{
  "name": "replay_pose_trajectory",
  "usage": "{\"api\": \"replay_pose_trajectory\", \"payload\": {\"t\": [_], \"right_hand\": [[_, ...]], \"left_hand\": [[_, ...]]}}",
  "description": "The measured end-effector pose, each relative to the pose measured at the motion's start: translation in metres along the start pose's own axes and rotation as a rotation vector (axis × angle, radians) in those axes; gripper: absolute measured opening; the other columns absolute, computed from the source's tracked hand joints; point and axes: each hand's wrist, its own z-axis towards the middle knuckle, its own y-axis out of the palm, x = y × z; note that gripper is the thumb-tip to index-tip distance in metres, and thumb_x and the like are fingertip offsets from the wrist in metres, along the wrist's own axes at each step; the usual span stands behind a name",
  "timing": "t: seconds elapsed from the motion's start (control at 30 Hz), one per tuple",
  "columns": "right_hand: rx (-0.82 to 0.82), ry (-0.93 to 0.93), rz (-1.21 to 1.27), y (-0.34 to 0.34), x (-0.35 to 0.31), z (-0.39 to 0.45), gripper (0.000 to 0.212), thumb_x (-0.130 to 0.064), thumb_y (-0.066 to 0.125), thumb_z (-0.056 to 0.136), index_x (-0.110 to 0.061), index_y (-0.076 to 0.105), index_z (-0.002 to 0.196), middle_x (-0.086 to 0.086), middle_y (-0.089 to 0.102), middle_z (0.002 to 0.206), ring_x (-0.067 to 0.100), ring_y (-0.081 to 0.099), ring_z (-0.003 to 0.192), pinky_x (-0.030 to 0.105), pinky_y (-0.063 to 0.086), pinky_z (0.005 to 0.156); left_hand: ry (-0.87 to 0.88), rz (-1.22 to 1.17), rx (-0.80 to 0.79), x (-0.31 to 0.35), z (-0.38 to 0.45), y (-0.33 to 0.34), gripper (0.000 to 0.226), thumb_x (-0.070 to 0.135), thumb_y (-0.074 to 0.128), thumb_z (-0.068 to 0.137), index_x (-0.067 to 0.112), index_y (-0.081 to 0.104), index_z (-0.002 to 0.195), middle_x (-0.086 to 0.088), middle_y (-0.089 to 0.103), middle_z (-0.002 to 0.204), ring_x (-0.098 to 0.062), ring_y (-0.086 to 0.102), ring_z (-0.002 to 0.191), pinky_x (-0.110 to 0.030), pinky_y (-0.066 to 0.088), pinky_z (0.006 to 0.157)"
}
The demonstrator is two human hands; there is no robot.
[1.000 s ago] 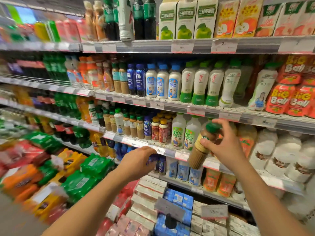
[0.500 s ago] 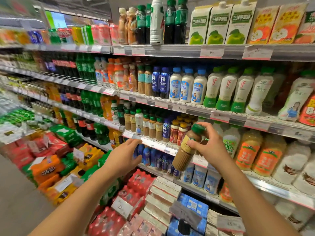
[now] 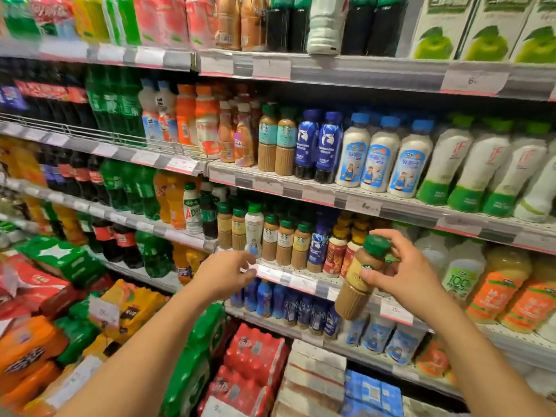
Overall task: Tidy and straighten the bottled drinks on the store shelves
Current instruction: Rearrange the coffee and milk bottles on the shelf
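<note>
My right hand [image 3: 403,275] grips a brown coffee bottle [image 3: 359,278] with a green cap, tilted, in front of the third shelf's edge. My left hand [image 3: 224,276] reaches to the shelf's price rail [image 3: 288,276] with loosely bent fingers and holds nothing, just below a white green-capped bottle [image 3: 254,228]. On that shelf stands a row of like coffee bottles [image 3: 284,242], a blue bottle [image 3: 317,245] and red-labelled bottles [image 3: 335,251].
The shelf above carries coffee, blue and white milk bottles [image 3: 379,155]. Soda bottles [image 3: 120,188] fill the left shelves. Shrink-wrapped packs [image 3: 252,356] and cartons are stacked at floor level. Orange juice bottles [image 3: 493,290] stand to the right.
The view has swung left and closer to the shelves. My right hand still holds the coffee bottle; my left hand has risen to the price rail by the white bottle.
</note>
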Motion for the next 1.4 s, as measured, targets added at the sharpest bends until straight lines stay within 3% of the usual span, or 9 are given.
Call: {"api": "replay_pose_trajectory", "payload": {"t": [0.13, 0.27, 0.37, 0.5, 0.67, 0.87, 0.97, 1.17, 1.4], "right_hand": [[0.079, 0.113, -0.006, 0.035, -0.004, 0.021, 0.067, -0.019, 0.091, 0.074, -0.05, 0.056, 0.121, -0.012, 0.071, 0.11, 0.011, 0.057, 0.056, 0.04, 0.056, 0.064], [0.104, 0.195, -0.074, 0.06, -0.015, 0.032, 0.068, -0.02, 0.091, 0.074, -0.048, 0.054, 0.124, 0.005, 0.06, 0.058, 0.006, 0.041, 0.042, 0.03, 0.036, 0.053], [0.115, 0.251, -0.095, 0.073, -0.023, 0.03, 0.07, -0.023, 0.092, 0.073, -0.054, 0.052, 0.121, 0.008, 0.063, 0.055, 0.01, 0.048, 0.042, 0.032, 0.041, 0.054], [0.103, 0.273, -0.126, 0.079, -0.027, 0.022, 0.073, -0.026, 0.093, 0.071, -0.063, 0.05, 0.118, 0.01, 0.074, 0.083, 0.023, 0.059, 0.047, 0.036, 0.052, 0.054], [0.073, 0.257, -0.138, 0.073, -0.028, 0.013, 0.072, -0.019, 0.091, 0.073, -0.063, 0.051, 0.113, 0.005, 0.072, 0.078, 0.028, 0.063, 0.055, 0.04, 0.056, 0.058], [0.036, 0.223, -0.108, 0.068, -0.022, 0.01, 0.066, -0.014, 0.09, 0.076, -0.05, 0.053, 0.117, -0.018, 0.071, 0.084, 0.013, 0.06, 0.051, 0.026, 0.051, 0.049], [0.026, 0.206, -0.091, 0.075, -0.02, 0.017, 0.062, -0.018, 0.09, 0.076, -0.044, 0.054, 0.12, -0.014, 0.072, 0.082, 0.0, 0.058, 0.053, 0.013, 0.042, 0.052], [0.036, 0.176, -0.106, 0.114, -0.028, 0.052, 0.063, -0.032, 0.089, 0.074, -0.047, 0.05, 0.12, -0.02, 0.067, 0.1, -0.003, 0.062, 0.081, 0.021, 0.046, 0.071], [0.011, 0.101, -0.168, 0.19, -0.057, 0.115, 0.059, -0.041, 0.085, 0.075, -0.04, 0.048, 0.12, -0.01, 0.068, 0.106, 0.022, 0.065, 0.098, 0.036, 0.052, 0.084]], "left_hand": [[0.002, -0.08, 0.031, -0.057, 0.07, -0.005, 0.043, 0.038, 0.06, 0.093, 0.027, 0.058, 0.134, 0.005, 0.069, 0.125, -0.021, 0.065, 0.111, -0.036, 0.052, 0.087], [-0.024, -0.227, 0.047, -0.086, 0.138, -0.004, 0.063, 0.033, 0.064, 0.091, 0.026, 0.042, 0.15, 0.0, 0.056, 0.144, -0.022, 0.061, 0.119, -0.038, 0.05, 0.096], [-0.028, -0.325, 0.072, -0.088, 0.175, 0.003, 0.07, 0.034, 0.066, 0.091, 0.021, 0.037, 0.153, -0.005, 0.048, 0.152, -0.026, 0.057, 0.126, -0.041, 0.048, 0.101], [-0.068, -0.361, 0.098, -0.08, 0.207, 0.02, 0.074, 0.043, 0.07, 0.089, 0.019, 0.039, 0.15, -0.009, 0.055, 0.144, -0.031, 0.056, 0.127, -0.043, 0.05, 0.097], [-0.133, -0.3, 0.126, -0.067, 0.214, 0.031, 0.063, 0.045, 0.07, 0.089, 0.024, 0.048, 0.144, -0.009, 0.052, 0.138, -0.034, 0.061, 0.116, -0.044, 0.052, 0.093], [-0.139, -0.194, 0.148, -0.061, 0.193, 0.032, 0.046, 0.044, 0.073, 0.087, 0.02, 0.057, 0.124, -0.003, 0.048, 0.12, -0.031, 0.063, 0.092, -0.044, 0.057, 0.078], [-0.121, -0.159, 0.16, -0.063, 0.168, 0.03, 0.043, 0.043, 0.074, 0.087, 0.015, 0.056, 0.114, -0.005, 0.048, 0.115, -0.031, 0.062, 0.09, -0.041, 0.054, 0.075], [-0.103, -0.192, 0.196, -0.071, 0.11, -0.003, 0.045, 0.046, 0.071, 0.088, 0.013, 0.062, 0.118, -0.005, 0.057, 0.111, -0.026, 0.059, 0.099, -0.039, 0.051, 0.081], [-0.012, -0.238, 0.214, -0.092, 0.043, -0.067, 0.033, 0.043, 0.069, 0.091, 0.018, 0.062, 0.112, 0.0, 0.054, 0.101, -0.018, 0.055, 0.091, -0.029, 0.042, 0.074]]}}
